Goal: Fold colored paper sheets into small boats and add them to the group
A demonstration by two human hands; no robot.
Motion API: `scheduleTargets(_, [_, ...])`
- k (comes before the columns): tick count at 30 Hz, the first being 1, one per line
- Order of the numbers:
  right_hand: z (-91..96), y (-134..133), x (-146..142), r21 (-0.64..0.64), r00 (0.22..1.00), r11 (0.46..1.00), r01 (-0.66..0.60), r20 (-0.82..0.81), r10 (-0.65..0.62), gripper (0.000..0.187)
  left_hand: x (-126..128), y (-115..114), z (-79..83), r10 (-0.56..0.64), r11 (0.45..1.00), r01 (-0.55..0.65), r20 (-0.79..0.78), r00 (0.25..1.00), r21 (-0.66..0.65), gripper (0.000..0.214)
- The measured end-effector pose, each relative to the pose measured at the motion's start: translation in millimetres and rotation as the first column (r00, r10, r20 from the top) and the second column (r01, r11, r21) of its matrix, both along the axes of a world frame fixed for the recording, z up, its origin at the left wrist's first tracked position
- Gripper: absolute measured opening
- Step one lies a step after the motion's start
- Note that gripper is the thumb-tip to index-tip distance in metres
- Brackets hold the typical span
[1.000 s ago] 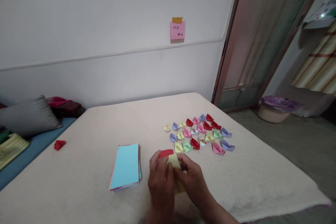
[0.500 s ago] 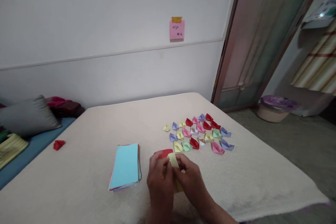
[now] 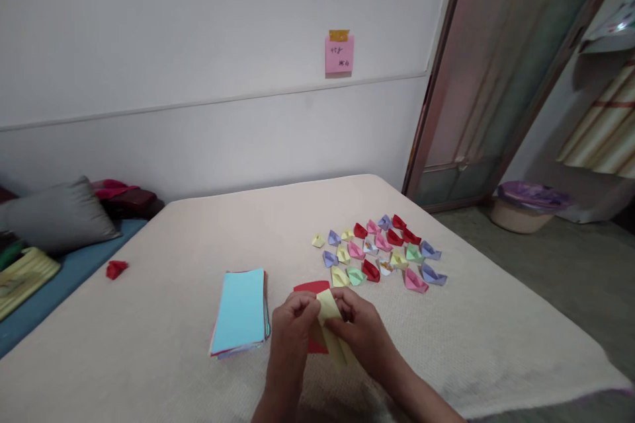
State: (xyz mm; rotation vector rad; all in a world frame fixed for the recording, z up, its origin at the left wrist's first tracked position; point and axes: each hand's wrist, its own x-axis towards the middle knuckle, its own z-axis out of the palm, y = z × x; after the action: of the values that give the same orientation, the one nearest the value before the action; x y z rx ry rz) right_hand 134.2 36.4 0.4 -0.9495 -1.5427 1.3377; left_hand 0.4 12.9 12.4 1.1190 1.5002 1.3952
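Observation:
Between my two hands is a partly folded sheet of pale yellow paper (image 3: 329,309). My left hand (image 3: 292,330) pinches its left edge with thumb and fingers. On the other side my right hand (image 3: 364,327) grips the right edge, thumb across the front. Beneath them a red sheet of paper (image 3: 312,287) lies on the bed, mostly covered by the hands and the yellow paper. Just left of my left hand sits a stack of coloured paper (image 3: 241,310) with a light blue sheet on top.
Several folded paper boats (image 3: 370,248) in mixed colours stand in rows beyond my right hand. A crumpled-looking red paper piece (image 3: 116,269) lies far left on the cream bedcover (image 3: 173,317). A grey pillow (image 3: 59,218) is at the left; a lidded bin (image 3: 528,205) stands on the floor right.
My left hand has shifted a little left and its grip on the yellow paper has changed. More of the folded yellow strip and the red sheet below now shows. The view has moved slightly.

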Motion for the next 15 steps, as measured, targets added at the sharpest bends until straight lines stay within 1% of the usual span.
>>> scheduleTargets(4, [2.6, 5, 5, -0.074, 0.998, 0.997, -0.032, -0.065, 0.027, 0.028, 1, -1, 4.4, -0.065, 0.996, 0.068, 0.048, 0.997, -0.049, 0.016])
scheduleTargets(7, [9.2, 6, 8, -0.135, 0.986, 0.985, -0.11, -0.136, 0.092, 0.029, 2, -1, 4.6, -0.078, 0.99, 0.096, 0.171, 0.982, -0.1, 0.022])
scheduleTargets(9, [13.4, 6, 10, -0.172, 0.976, 0.971, -0.164, -0.173, 0.135, 0.03, 2, -1, 2.6, -0.073, 0.989, 0.107, 0.291, 0.954, -0.103, 0.02])
scheduleTargets(11, [16.8, 6, 11, -0.209, 0.97, 0.959, -0.192, -0.188, 0.153, 0.03, 2, 0, 1.1, -0.075, 0.988, 0.122, 0.402, 0.912, -0.091, 0.015])
scheduleTargets(13, [19.5, 6, 13, -0.243, 0.968, 0.948, -0.204, -0.192, 0.16, 0.031, 1, -1, 2.6, -0.085, 0.984, 0.148, 0.473, 0.877, -0.098, 0.021])
scheduleTargets(15, [21.5, 6, 15, -0.273, 0.961, 0.932, -0.237, -0.209, 0.184, 0.032, 1, -4, 8.4, -0.099, 0.978, 0.177, 0.508, 0.856, -0.109, 0.024])
